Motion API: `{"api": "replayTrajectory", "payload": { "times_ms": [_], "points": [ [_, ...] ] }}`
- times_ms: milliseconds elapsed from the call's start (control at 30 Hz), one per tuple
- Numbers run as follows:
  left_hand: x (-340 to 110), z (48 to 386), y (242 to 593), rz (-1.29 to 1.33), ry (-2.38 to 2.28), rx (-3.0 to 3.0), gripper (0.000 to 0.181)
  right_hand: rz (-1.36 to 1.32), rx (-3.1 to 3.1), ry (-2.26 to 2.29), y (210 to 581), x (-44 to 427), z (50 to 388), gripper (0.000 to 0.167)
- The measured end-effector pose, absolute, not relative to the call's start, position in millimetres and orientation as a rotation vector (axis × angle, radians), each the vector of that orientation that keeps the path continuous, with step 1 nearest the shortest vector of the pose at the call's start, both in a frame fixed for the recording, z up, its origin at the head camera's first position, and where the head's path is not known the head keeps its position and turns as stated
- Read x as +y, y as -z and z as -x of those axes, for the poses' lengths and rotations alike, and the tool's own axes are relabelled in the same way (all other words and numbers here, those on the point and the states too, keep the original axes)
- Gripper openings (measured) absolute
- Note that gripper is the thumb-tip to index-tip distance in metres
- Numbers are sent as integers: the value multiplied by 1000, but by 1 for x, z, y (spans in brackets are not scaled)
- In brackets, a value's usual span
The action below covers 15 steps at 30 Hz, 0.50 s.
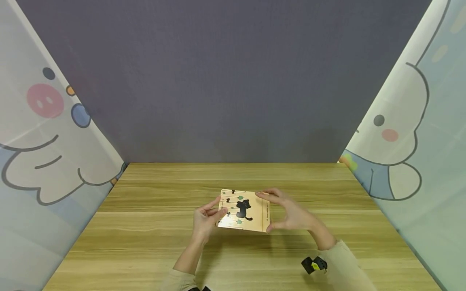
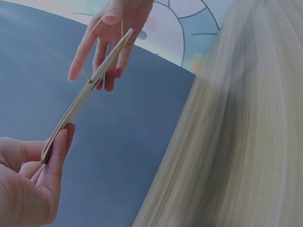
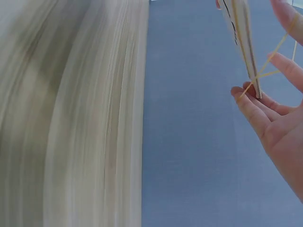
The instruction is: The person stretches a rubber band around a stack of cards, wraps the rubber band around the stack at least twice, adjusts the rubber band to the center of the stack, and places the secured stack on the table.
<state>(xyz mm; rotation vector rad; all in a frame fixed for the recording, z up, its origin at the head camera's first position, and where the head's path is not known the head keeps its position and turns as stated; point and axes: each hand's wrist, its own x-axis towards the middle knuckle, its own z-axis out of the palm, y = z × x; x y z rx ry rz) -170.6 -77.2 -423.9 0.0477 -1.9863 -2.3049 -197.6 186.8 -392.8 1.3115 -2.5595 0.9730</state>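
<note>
A thin cream booklet (image 1: 255,210) with a black cat drawing is held above the table, tilted. The left hand (image 1: 204,222) pinches its left edge between thumb and fingers; in the left wrist view that hand (image 2: 35,182) grips the lower end of the booklet (image 2: 71,111). At the booklet's right side is the right hand (image 1: 291,212), fingers spread, fingertips at its top and bottom corners. A thin yellow elastic band (image 3: 279,45) is stretched across the fingers of the right hand (image 3: 281,109) in the right wrist view and passes by the booklet's edge (image 3: 248,47).
The wood-grain table (image 1: 153,202) runs beneath both hands. A dark grey panel (image 1: 233,81) stands behind it, with cartoon-printed curtains (image 1: 440,161) at both sides. A small black device (image 1: 314,264) is at the right sleeve.
</note>
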Motion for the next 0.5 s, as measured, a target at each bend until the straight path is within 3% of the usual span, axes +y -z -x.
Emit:
{"api": "replayTrajectory", "payload": {
  "times_ms": [500],
  "points": [
    [-79,167,419,-54,2351,-1943,47,-1382,-2502,-1025,402,178,188,101]
  ]
}}
